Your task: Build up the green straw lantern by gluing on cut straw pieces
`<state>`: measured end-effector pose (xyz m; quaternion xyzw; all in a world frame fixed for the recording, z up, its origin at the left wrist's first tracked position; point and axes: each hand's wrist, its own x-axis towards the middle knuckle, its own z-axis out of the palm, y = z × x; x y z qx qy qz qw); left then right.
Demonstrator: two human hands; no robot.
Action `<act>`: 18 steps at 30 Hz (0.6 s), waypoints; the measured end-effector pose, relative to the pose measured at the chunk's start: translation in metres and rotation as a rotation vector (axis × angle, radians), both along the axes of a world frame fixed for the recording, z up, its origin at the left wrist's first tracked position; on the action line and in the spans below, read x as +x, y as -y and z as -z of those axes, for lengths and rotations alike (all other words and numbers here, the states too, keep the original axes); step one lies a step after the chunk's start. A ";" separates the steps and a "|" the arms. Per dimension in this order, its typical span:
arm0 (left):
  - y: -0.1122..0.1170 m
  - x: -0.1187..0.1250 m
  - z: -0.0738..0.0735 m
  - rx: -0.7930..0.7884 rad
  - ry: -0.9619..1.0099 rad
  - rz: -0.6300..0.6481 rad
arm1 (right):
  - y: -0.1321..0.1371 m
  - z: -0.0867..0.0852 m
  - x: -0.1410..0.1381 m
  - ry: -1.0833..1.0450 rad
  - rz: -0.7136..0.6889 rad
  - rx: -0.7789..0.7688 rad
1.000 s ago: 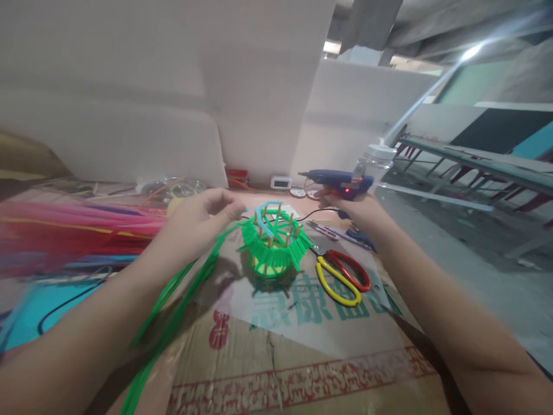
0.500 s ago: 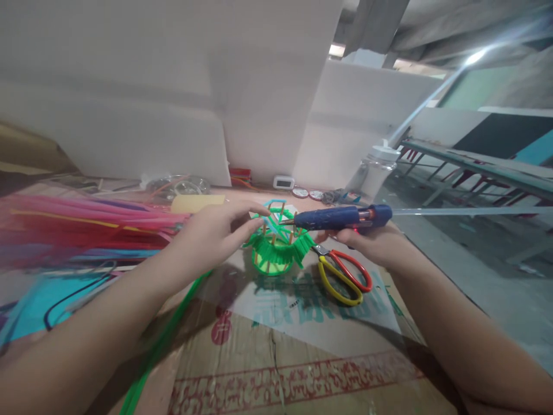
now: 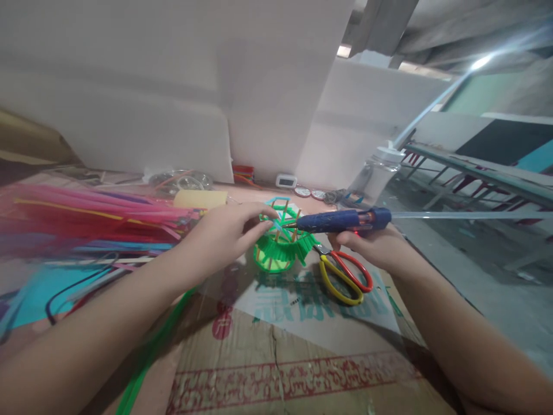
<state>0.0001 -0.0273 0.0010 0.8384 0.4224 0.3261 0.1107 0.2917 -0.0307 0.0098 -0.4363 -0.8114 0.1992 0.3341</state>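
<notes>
Head view: L hand [image 3: 224, 236], thumb and forefinger nearly closed at the rim of small green woven-straw basket [image 3: 276, 256], which sits mid brown cardboard sheet [image 3: 294, 369]; can't tell if they grip a strand. R hand [image 3: 375, 248] wrapped round blue hot-glue gun [image 3: 341, 220], nozzle at basket top, trigger finger hidden. Red-and-yellow-handled scissors [image 3: 343, 276] just right of basket, partly under R hand. Pink straw pile [image 3: 86, 222] blurred; long green straw [image 3: 142, 363] partly hidden behind L forearm.

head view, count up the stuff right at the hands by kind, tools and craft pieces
glue gun: 1
scissors: 1
green straw basket: 1
total: 3
</notes>
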 end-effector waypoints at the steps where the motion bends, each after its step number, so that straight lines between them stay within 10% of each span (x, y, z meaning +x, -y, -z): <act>1: -0.001 0.000 0.000 0.006 -0.001 -0.003 | 0.000 0.000 0.000 0.017 0.008 0.006; 18: -0.002 0.000 0.002 0.023 0.006 0.003 | 0.000 -0.001 0.000 0.131 0.126 -0.037</act>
